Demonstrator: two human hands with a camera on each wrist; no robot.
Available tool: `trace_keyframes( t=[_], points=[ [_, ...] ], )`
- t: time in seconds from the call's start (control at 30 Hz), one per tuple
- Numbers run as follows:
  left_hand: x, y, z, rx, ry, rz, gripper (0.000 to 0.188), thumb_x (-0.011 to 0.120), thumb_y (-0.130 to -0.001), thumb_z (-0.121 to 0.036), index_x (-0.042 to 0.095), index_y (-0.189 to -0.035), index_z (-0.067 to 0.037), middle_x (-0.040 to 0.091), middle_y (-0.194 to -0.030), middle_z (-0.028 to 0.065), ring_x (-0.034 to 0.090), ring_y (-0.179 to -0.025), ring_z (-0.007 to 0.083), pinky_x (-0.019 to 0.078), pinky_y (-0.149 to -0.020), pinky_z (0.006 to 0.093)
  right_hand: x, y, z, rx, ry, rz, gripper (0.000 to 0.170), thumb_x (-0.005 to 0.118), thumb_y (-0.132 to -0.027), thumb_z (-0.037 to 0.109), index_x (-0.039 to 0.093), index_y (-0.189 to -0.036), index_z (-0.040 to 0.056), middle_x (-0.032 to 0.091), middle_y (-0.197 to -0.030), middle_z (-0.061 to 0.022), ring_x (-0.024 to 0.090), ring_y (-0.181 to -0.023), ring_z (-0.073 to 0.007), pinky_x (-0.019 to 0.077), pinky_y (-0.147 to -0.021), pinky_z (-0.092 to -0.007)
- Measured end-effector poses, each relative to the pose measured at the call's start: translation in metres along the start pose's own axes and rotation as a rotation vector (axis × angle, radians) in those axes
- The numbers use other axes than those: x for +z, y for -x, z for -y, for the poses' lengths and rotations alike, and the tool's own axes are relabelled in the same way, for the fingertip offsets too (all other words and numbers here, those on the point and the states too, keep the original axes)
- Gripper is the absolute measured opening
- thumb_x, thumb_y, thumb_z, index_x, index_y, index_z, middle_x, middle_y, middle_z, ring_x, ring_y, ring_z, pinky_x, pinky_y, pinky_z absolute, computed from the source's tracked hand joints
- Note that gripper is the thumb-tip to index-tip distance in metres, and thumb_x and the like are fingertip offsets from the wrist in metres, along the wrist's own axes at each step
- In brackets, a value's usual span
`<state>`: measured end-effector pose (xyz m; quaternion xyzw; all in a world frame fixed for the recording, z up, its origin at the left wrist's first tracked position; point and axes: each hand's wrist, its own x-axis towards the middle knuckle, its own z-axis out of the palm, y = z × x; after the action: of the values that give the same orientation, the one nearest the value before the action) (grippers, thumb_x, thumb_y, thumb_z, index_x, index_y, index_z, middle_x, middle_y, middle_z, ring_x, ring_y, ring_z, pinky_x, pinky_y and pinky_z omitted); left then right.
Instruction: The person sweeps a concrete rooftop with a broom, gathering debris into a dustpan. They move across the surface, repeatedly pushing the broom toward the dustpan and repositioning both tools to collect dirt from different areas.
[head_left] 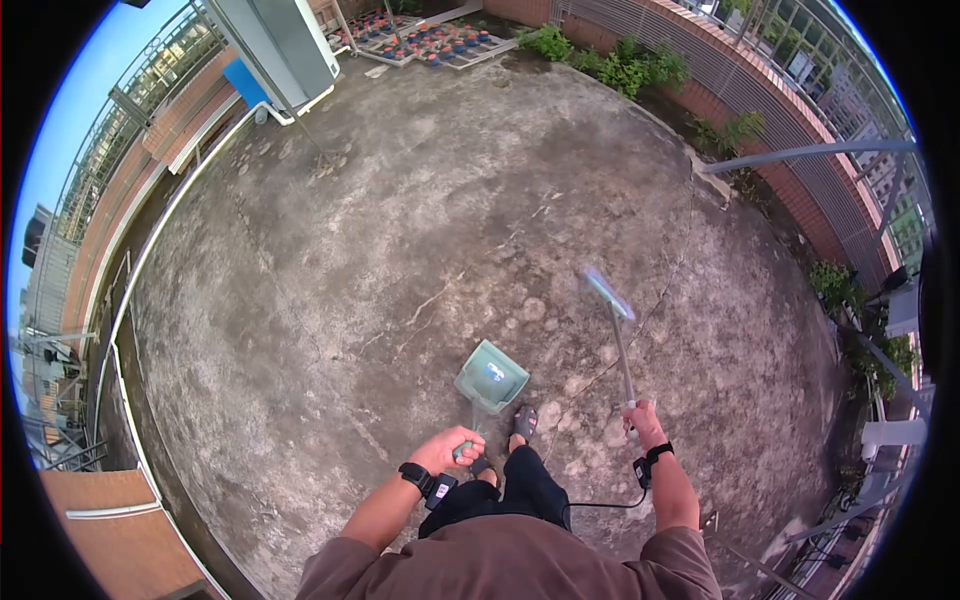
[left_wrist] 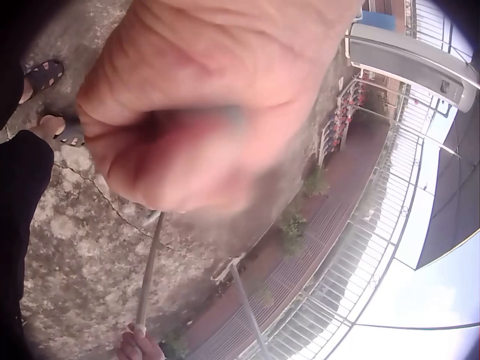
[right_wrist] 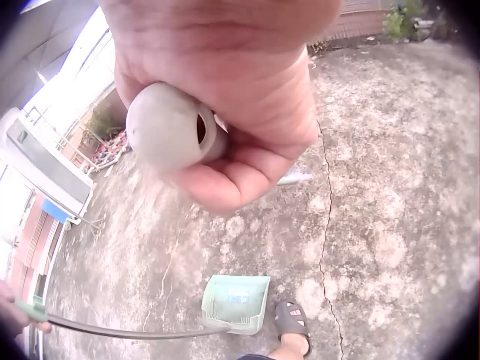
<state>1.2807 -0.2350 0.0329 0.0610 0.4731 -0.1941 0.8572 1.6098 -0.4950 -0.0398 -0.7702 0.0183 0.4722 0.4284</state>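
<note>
My left hand (head_left: 448, 452) grips the green handle end of a long-handled dustpan (head_left: 492, 376). The dustpan's pale green pan is in front of my feet, over the concrete, with a small blue-and-white label inside. In the right wrist view its thin metal shaft (right_wrist: 135, 331) runs from the left hand to the pan. Out to the right, my right hand (head_left: 645, 422) holds a broom (head_left: 621, 350) by the top of its stick. The rounded grey handle end (right_wrist: 166, 127) pokes out of the fist, and the pale blue-green broom head (head_left: 609, 293) points forward, slightly blurred.
Stained, cracked concrete (head_left: 350, 250) spreads all around. Ahead stand a grey cabinet (head_left: 285, 50) and several potted items in racks (head_left: 430, 42). Plants (head_left: 630, 65) line the right wall, a metal pole (head_left: 810, 152) slants there, and a white pipe (head_left: 180, 205) follows the left edge.
</note>
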Motion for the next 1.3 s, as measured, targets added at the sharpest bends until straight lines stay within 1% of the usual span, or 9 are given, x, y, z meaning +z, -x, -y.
trace_keyframes(
  t=[0.27, 0.37, 0.4, 0.43, 0.5, 0.57, 0.67, 0.8, 1.3],
  points=[
    [0.012, -0.014, -0.068, -0.058, -0.007, -0.090, 0.012, 0.050, -0.078, -0.003, 0.042, -0.069, -0.003, 0.040, -0.057, 0.0004, 0.036, -0.040, 0.0046, 0.0245, -0.031, 0.0180, 0.006, -0.137, -0.035, 0.020, -0.046, -0.052, 0.007, 0.049, -0.069, 0.001, 0.047, -0.072, -0.0044, 0.049, -0.050, -0.0122, 0.052, -0.042, -0.0236, 0.0402, -0.036, -0.0357],
    [0.010, -0.021, -0.083, -0.078, 0.024, -0.065, 0.013, 0.049, -0.079, -0.003, 0.041, -0.069, -0.004, 0.040, -0.057, 0.0004, 0.036, -0.040, 0.0044, 0.0243, -0.031, 0.0176, 0.037, -0.200, -0.104, -0.483, 0.641, 0.310, 0.024, 0.062, -0.067, 0.010, 0.050, -0.076, -0.0083, 0.056, -0.056, -0.0149, 0.061, -0.057, -0.0231, 0.0458, -0.046, -0.0355],
    [0.011, -0.020, -0.086, -0.078, 0.031, -0.064, 0.013, 0.049, -0.079, -0.003, 0.041, -0.069, -0.004, 0.040, -0.057, 0.0004, 0.036, -0.040, 0.0044, 0.0243, -0.031, 0.0176, 0.047, -0.157, -0.082, -0.480, 0.646, 0.315, 0.024, 0.062, -0.067, 0.010, 0.050, -0.076, -0.0083, 0.056, -0.056, -0.0149, 0.061, -0.057, -0.0231, 0.0458, -0.046, -0.0355],
    [0.013, -0.018, -0.089, -0.059, 0.015, -0.097, 0.013, 0.049, -0.079, -0.004, 0.041, -0.068, -0.004, 0.040, -0.057, 0.0003, 0.036, -0.040, 0.0043, 0.0242, -0.030, 0.0176, 0.075, -0.103, -0.014, 0.062, 0.164, 0.108, 0.028, 0.062, -0.068, 0.012, 0.048, -0.081, -0.0092, 0.057, -0.059, -0.0147, 0.060, -0.058, -0.0222, 0.0466, -0.050, -0.0357],
    [0.013, -0.015, -0.094, -0.042, -0.003, -0.118, 0.014, 0.049, -0.079, -0.004, 0.041, -0.068, -0.004, 0.040, -0.057, 0.0003, 0.036, -0.040, 0.0042, 0.0240, -0.030, 0.0175, 0.100, -0.096, -0.054, 0.116, 0.340, 0.171, 0.036, 0.062, -0.069, 0.012, 0.040, -0.088, -0.0105, 0.057, -0.061, -0.0147, 0.059, -0.055, -0.0233, 0.0460, -0.047, -0.0361],
    [0.010, -0.012, -0.100, -0.032, -0.022, -0.089, 0.015, 0.049, -0.079, -0.004, 0.040, -0.068, -0.005, 0.040, -0.057, 0.0002, 0.036, -0.040, 0.0041, 0.0245, -0.031, 0.0176, 0.123, -0.058, -0.077, 0.119, 0.456, 0.103, 0.024, 0.059, -0.067, 0.015, 0.051, -0.060, -0.0069, 0.055, -0.053, -0.0131, 0.051, -0.041, -0.0194, 0.0390, -0.038, -0.0322],
    [-0.004, -0.010, -0.109, -0.089, -0.007, -0.004, 0.016, 0.049, -0.079, -0.005, 0.039, -0.067, -0.006, 0.040, -0.058, 0.0001, 0.036, -0.041, 0.0042, 0.0252, -0.031, 0.0178, 0.144, 0.011, -0.092, 0.278, 0.624, 0.330, 0.026, 0.059, -0.069, 0.016, 0.051, -0.078, -0.0074, 0.058, -0.059, -0.0117, 0.055, -0.048, -0.0187, 0.0409, -0.041, -0.0321],
    [-0.021, -0.008, -0.121, -0.145, 0.031, 0.104, 0.016, 0.049, -0.079, -0.004, 0.039, -0.067, -0.006, 0.040, -0.059, -0.0001, 0.035, -0.041, 0.0043, 0.0254, -0.031, 0.0181, 0.158, 0.100, -0.049, 0.348, 0.549, 0.634, 0.019, 0.059, -0.074, 0.016, 0.051, -0.076, -0.0005, 0.056, -0.057, -0.0045, 0.053, -0.050, -0.0135, 0.0395, -0.044, -0.0281],
    [-0.084, 0.125, -0.194, 0.090, -0.062, 0.214, 0.017, 0.046, -0.082, -0.010, 0.039, -0.066, -0.009, 0.034, -0.056, -0.0058, 0.028, -0.039, 0.0024, 0.0212, -0.034, 0.0158, 0.255, 0.123, 0.055, 0.264, 0.066, 0.274, 0.011, 0.060, -0.072, 0.008, 0.052, -0.072, 0.0000, 0.052, -0.058, -0.0054, 0.050, -0.047, -0.0144, 0.0422, -0.042, -0.0285]
  ],
)
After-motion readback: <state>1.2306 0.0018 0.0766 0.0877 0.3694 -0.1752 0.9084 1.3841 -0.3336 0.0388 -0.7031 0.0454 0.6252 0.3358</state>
